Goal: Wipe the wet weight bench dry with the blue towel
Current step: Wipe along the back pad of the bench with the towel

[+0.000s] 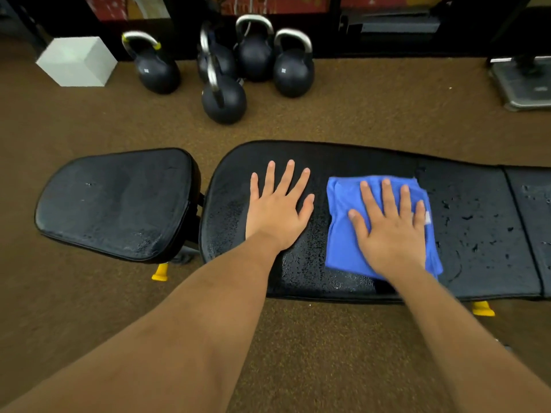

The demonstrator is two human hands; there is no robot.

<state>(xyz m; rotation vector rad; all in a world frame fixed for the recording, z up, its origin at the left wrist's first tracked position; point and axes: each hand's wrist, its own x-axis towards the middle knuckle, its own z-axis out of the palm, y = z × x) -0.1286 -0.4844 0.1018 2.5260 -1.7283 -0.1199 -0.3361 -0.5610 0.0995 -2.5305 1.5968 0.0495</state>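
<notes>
A black padded weight bench (477,204) runs across the view, with a separate seat pad (116,201) at its left end. Water droplets speckle the long pad, most plainly to the right of the towel. The folded blue towel (343,222) lies flat on the long pad. My right hand (390,225) presses on the towel with straight, spread fingers. My left hand (278,207) rests flat on the bare pad just left of the towel, fingers spread, touching nothing else.
Several black kettlebells (223,99) stand on the brown floor beyond the bench. A white box (77,61) sits at the far left, a grey machine base (524,84) at the far right. Yellow feet (161,274) stick out under the bench.
</notes>
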